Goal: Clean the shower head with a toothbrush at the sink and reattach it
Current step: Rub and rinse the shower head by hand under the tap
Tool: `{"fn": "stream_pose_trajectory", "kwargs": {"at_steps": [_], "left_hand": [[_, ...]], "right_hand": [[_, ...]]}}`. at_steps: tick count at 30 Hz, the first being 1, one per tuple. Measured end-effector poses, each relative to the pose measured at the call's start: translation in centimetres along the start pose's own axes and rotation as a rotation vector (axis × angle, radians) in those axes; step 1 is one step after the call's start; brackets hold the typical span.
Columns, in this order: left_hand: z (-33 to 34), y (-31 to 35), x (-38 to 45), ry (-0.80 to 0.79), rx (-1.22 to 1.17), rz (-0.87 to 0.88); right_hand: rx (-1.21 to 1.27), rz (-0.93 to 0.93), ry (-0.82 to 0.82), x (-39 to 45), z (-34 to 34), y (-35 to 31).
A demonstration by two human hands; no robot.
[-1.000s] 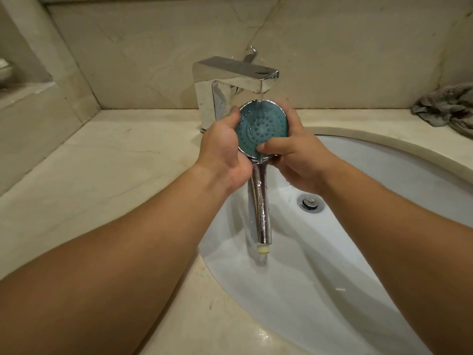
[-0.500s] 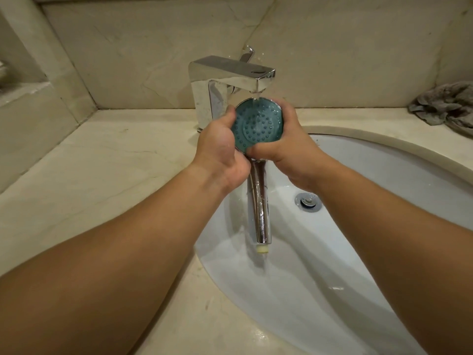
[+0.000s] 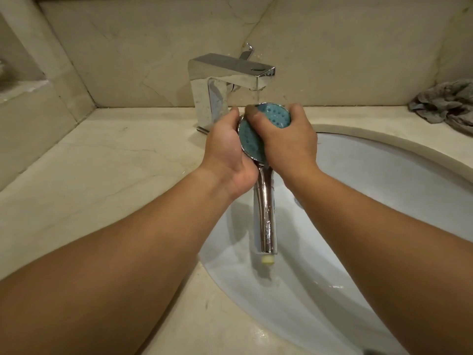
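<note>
A chrome shower head point(image 3: 277, 119) with a teal nozzle face is held upright under the running faucet point(image 3: 230, 73), over the white sink point(image 3: 384, 180). Its chrome handle point(image 3: 266, 216) hangs down into the basin, a pale yellow fitting at its end. My left hand point(image 3: 227, 152) grips the head's left rim from behind. My right hand point(image 3: 286, 142) wraps the right side, its thumb lying across the teal face up to the top edge. No toothbrush is in view.
A thin stream of water falls from the faucet spout onto the head. A crumpled grey cloth point(image 3: 445, 103) lies on the marble counter point(image 3: 102, 175) at the back right. A marble wall and ledge close off the left side.
My right thumb has slid from the lower edge of the teal face up across it to the top. The shower head has stayed under the stream.
</note>
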State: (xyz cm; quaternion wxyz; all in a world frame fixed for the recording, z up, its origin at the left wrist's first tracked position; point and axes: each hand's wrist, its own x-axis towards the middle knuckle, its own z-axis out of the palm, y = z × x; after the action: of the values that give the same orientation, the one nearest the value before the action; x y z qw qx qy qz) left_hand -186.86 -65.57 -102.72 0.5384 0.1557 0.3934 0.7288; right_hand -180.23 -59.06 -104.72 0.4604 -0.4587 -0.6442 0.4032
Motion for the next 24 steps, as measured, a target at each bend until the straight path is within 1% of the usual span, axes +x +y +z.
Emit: {"fn": "stream_pose_trajectory", "kwargs": {"at_steps": [2, 7, 10, 12, 15, 18, 21, 24], "left_hand": [[0.0, -0.2, -0.1, 0.007, 0.028, 0.009], [-0.2, -0.1, -0.2, 0.027, 0.052, 0.046], [-0.6, 0.3, -0.1, 0.032, 0.019, 0.044], [-0.7, 0.4, -0.1, 0.03, 0.006, 0.04], [-0.5, 0.1, -0.2, 0.02, 0.031, 0.044], [-0.4, -0.2, -0.3, 0.012, 0.063, 0.04], [-1.0, 0.0, -0.3, 0.022, 0.076, 0.035], [-1.4, 0.3, -0.3, 0.06, 0.123, 0.012]], "right_hand": [[-0.023, -0.021, 0.016, 0.2, -0.1, 0.1], [-0.083, -0.116, -0.007, 0.5, -0.3, 0.5], [-0.025, -0.161, -0.065, 0.6, -0.7, 0.7], [0.022, -0.158, -0.107, 0.8, -1.0, 1.0], [0.073, -0.119, -0.099, 0.9, -1.1, 1.3], [0.051, -0.089, -0.06, 0.6, -0.9, 1.5], [0.093, -0.008, -0.152, 0.7, -1.0, 1.1], [0.141, 0.163, -0.241, 1.8, -2.9, 1.1]]}}
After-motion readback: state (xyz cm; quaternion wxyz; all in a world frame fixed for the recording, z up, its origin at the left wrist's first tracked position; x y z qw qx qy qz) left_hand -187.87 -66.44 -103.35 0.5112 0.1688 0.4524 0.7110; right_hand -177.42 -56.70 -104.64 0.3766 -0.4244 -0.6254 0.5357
